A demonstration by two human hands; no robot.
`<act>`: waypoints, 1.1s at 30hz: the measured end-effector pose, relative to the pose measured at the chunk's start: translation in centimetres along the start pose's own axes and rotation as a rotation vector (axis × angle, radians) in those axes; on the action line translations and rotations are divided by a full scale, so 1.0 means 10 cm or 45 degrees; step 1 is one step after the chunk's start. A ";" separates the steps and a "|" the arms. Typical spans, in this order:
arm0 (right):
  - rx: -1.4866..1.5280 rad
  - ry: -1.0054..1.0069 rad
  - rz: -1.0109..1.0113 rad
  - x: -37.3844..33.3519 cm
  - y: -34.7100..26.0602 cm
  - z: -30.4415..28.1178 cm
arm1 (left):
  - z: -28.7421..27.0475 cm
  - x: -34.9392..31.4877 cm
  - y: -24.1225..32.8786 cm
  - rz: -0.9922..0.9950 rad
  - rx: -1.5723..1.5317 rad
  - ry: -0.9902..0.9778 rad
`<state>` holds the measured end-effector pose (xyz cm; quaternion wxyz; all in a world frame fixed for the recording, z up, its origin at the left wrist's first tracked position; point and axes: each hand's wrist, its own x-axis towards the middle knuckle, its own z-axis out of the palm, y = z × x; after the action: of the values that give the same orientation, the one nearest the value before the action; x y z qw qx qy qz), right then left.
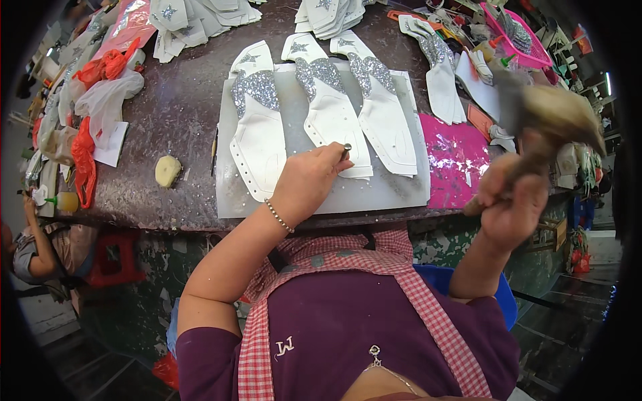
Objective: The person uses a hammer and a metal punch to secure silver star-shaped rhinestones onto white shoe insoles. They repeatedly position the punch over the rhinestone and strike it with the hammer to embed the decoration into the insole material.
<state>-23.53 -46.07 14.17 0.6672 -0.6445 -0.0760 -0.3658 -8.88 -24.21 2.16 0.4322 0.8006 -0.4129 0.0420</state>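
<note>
Left hand (306, 179): fingers closed on a short metal punch (346, 148), held over the lower part of the middle white cut piece (324, 112); contact of the tip cannot be told. Right hand (513, 208): clamped round the handle of a mallet (560, 117), raised to the right of the board, head blurred. Three white pieces with silver glitter bands lie side by side on the pale board (229, 198), on the table (190, 93). Pink sheet (447, 157) just right of board; yellowish lump (168, 172) to its left.
</note>
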 end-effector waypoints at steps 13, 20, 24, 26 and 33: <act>-0.803 -0.146 0.516 -0.16 0.20 -0.16 | -0.21 -0.04 0.04 -0.316 -0.102 0.005; -0.679 -0.049 0.677 -0.27 0.39 -0.37 | -0.09 0.27 0.13 -0.347 -0.238 0.048; -0.628 -0.032 0.656 -0.25 0.48 -0.38 | 0.15 0.79 -0.06 -0.279 -0.227 0.033; -0.591 -0.006 0.659 -0.27 0.52 -0.38 | 0.27 0.85 -0.14 -0.414 -0.364 -0.004; -0.541 0.094 0.673 -0.35 0.65 -0.52 | 0.37 0.85 -0.19 -0.483 -0.374 -0.028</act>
<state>-24.16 -50.07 6.12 0.5920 -0.7528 0.1958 -0.2109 -3.05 -31.63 2.24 0.5397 0.7928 -0.2614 -0.1091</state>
